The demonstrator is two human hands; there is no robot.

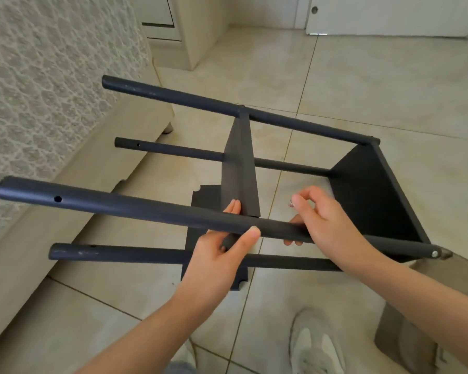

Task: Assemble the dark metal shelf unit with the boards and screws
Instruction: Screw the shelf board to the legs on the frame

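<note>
The shelf frame (368,190) lies sideways over the beige tiled floor (349,85), beside what seems a pale sofa (52,90). The left hand (219,255) and right hand (327,220) each hold its near tube (119,205), grip closed round it.

tubes: I count 4 dark metal tubes (119,205) | boards: 3 dark boards (241,168), 2 in the frame, 1 on the floor | screw head (434,254): 1 | my hands: 2, left hand (222,255), right hand (327,220) | my shoes (316,346): 2
</note>
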